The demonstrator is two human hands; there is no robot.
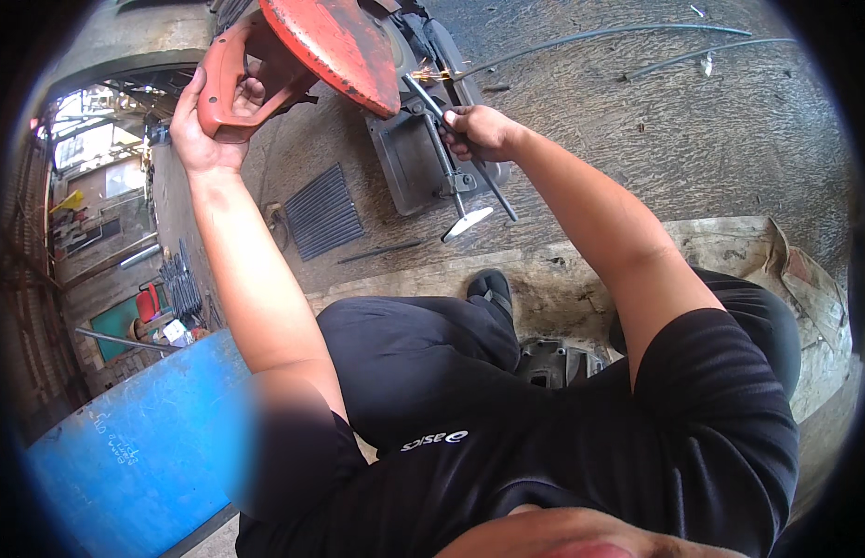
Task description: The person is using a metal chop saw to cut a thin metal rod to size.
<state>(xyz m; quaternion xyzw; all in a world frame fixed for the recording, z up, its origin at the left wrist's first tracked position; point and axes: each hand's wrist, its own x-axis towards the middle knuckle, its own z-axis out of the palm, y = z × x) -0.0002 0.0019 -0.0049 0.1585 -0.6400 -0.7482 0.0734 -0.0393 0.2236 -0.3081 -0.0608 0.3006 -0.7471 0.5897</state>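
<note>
A cut-off saw with a red, chipped blade guard [335, 51] stands in front of me at the upper middle. My left hand [209, 130] is wrapped round its orange loop handle [230, 70]. Sparks [430, 73] fly beside the guard, near the far end of a thin metal rod [499, 192]. My right hand [479, 132] grips this rod, which slants across the saw's grey base [400, 172]. Close by the right hand lies the saw's vise screw [436, 149], ending in a pale flat handle [467, 224]. The blade's cutting edge is hidden by the guard.
A row of dark rods [323, 212] lies on the floor left of the saw, with a single rod [381, 251] near it. Long bent rods [618, 32] stretch off to the right. A blue panel [139, 446] stands at my left; my sandalled foot [491, 286] is below the saw.
</note>
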